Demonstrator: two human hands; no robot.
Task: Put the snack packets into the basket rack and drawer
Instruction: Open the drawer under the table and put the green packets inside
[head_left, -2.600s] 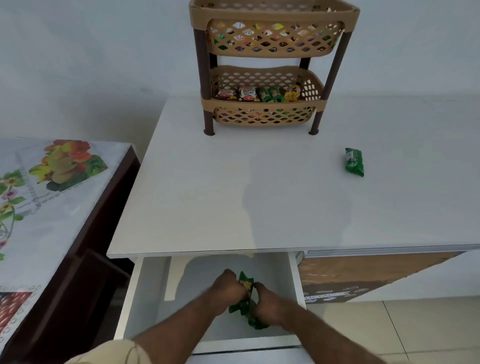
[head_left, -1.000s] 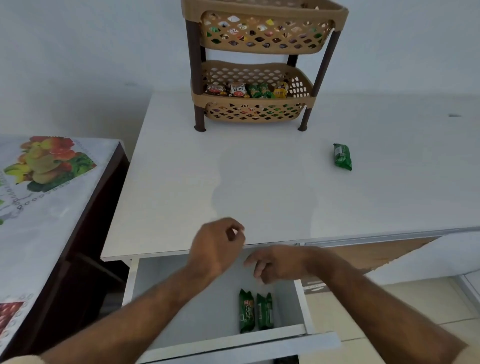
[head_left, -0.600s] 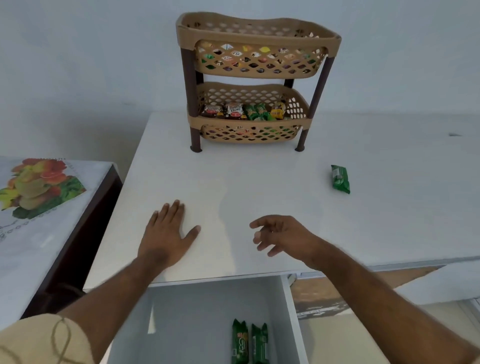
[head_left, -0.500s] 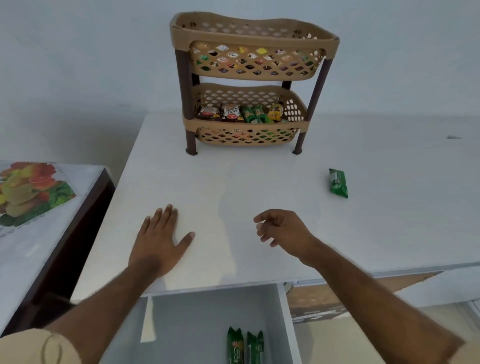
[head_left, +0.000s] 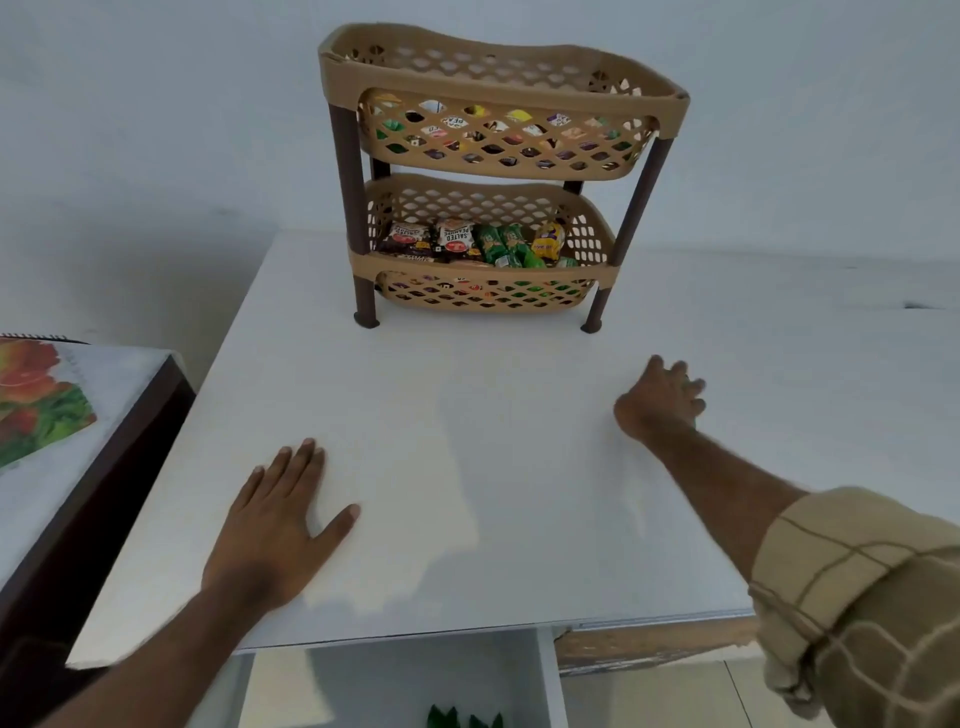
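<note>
Left hand (head_left: 275, 525) flat on table (head_left: 467, 467); right hand (head_left: 657, 402) outstretched.

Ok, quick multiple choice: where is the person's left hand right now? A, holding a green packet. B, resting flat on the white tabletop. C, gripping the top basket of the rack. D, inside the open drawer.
B: the left hand lies palm down with fingers spread on the white tabletop, empty, well short of the basket rack and above the open drawer.
</note>
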